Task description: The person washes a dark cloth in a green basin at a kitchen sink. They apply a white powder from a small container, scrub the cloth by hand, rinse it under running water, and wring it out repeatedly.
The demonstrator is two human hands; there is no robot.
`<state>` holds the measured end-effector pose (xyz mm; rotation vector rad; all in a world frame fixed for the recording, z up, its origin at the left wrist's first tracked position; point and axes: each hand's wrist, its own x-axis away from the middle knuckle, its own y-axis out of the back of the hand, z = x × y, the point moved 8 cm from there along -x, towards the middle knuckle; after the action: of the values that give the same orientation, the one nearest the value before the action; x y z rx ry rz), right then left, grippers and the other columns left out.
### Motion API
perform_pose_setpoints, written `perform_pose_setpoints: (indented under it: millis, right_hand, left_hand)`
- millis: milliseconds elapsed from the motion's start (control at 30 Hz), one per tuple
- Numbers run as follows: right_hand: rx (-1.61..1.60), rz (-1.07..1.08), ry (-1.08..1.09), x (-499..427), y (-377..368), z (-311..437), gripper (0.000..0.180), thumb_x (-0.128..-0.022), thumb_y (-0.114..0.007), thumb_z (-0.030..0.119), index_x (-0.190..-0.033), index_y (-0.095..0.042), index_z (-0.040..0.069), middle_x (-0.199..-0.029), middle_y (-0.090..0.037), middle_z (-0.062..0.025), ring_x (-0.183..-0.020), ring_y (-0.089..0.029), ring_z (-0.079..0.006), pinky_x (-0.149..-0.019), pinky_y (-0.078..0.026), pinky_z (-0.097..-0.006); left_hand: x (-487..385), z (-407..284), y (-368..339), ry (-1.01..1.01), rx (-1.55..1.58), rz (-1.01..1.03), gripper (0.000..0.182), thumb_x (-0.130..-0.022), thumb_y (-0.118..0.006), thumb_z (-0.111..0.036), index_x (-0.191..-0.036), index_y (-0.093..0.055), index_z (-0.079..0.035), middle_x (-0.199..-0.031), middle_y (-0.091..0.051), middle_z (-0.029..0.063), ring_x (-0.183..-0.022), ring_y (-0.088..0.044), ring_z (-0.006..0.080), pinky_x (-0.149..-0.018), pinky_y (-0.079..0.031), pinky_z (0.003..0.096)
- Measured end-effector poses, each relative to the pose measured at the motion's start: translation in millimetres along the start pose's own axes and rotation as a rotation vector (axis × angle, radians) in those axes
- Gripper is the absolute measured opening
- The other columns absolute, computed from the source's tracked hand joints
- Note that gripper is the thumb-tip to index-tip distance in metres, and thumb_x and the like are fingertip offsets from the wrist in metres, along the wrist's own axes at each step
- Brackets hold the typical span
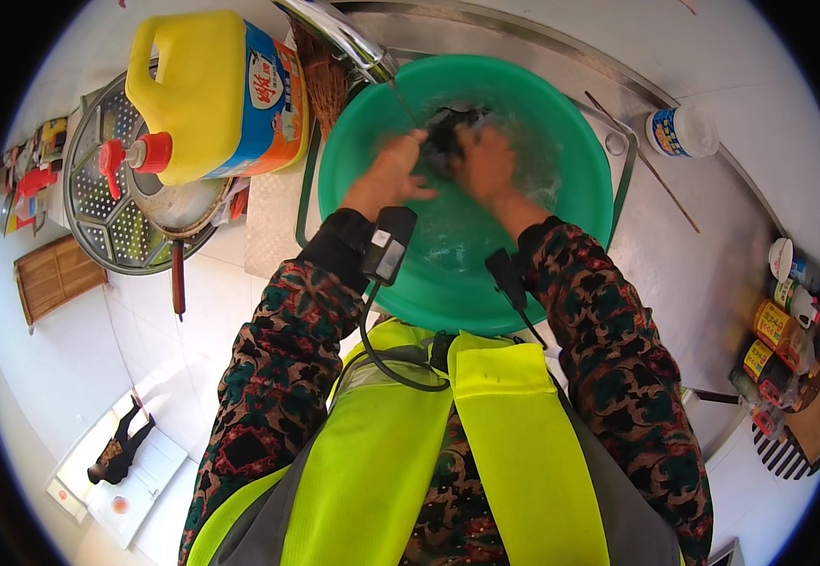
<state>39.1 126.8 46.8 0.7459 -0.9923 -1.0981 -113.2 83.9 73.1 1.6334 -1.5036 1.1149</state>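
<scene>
A large green plastic basin [464, 283] holds water and stands in the metal sink [622, 145]. Inside it lies a dark, wet bundle that looks like cloth [442, 131], blurred and partly under the water. My right hand [482, 164] is on this bundle, its fingers smeared by motion and partly hidden. Just left of the bundle is my left hand [397, 170], thumb spread away from the other fingers; nothing shows in its grasp. From the chrome faucet [374, 60] above, a thin stream of water falls beside the left fingertips.
A yellow detergent jug [198, 92] with a red pump stands left, near a perforated steamer tray [102, 198] and a lidded pan [183, 205]. A twig brush [321, 85] leans behind the basin. Right are a thin stick [654, 173], a white jar [686, 131] and several bottles [778, 332]. A person [121, 442] stands by the doorway.
</scene>
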Motion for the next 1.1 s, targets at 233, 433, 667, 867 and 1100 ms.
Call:
perform_pose_setpoints:
  millis: [233, 433, 667, 867, 1100]
  right_hand:
    - [-0.054, -0.175, 0.115, 6, 0, 3, 0.047, -0.069, -0.072, 0.025, -0.114, -0.059, 0.021, -0.116, -0.047, -0.0103, -0.111, -0.045, -0.0336, -0.086, -0.045, -0.0483]
    - [-0.596, -0.285, -0.037, 17, 34, 21, 0.018, -0.065, -0.065, 0.009, -0.083, -0.065, 0.012, -0.105, -0.059, -0.0092, -0.103, -0.054, -0.0326, -0.083, -0.047, -0.0433]
    - [-0.655, -0.654, 0.392, 85, 116, 98, 0.025, -0.069, -0.064, 0.015, -0.093, -0.061, 0.009, -0.102, -0.064, -0.0136, -0.108, -0.054, -0.0347, -0.092, -0.042, -0.0397]
    - [-1.303, -0.418, -0.504, 37, 57, 30, 0.026, -0.079, -0.059, 0.030, -0.092, -0.063, 0.008, -0.104, -0.061, -0.0200, -0.100, -0.057, -0.0351, -0.087, -0.043, -0.0412]
    - [-0.833, -0.466, -0.113, 59, 78, 62, 0.024, -0.083, -0.057, 0.027, -0.092, -0.061, 0.005, -0.094, -0.063, -0.0176, -0.086, -0.058, -0.0365, -0.075, -0.046, -0.0416]
  left_hand:
    - [7, 15, -7, 0.076, 0.048, -0.040, 0.073, -0.087, -0.056, -0.042, -0.144, -0.021, -0.013, -0.151, -0.008, 0.0179, -0.129, -0.023, 0.0525, -0.090, -0.040, 0.0648]
    - [6, 4, -7, 0.136, 0.257, -0.031, 0.070, -0.085, -0.057, -0.049, -0.139, -0.032, -0.012, -0.142, -0.029, 0.0170, -0.125, -0.036, 0.0419, -0.090, -0.041, 0.0617]
    - [16, -26, -38, -0.451, 0.175, 0.521, 0.048, -0.087, -0.058, -0.043, -0.115, -0.053, -0.005, -0.111, -0.059, 0.0126, -0.102, -0.058, 0.0239, -0.090, -0.048, 0.0392]
    - [-24, -13, -28, -0.347, 0.405, 0.168, 0.020, -0.088, -0.056, -0.024, -0.094, -0.059, -0.005, -0.083, -0.064, 0.0058, -0.070, -0.062, 0.0199, -0.067, -0.054, 0.0334]
    - [24, -43, -15, -0.743, -0.266, -0.152, 0.023, -0.080, -0.061, -0.022, -0.090, -0.062, -0.001, -0.085, -0.061, 0.0087, -0.068, -0.057, 0.0216, -0.062, -0.047, 0.0351]
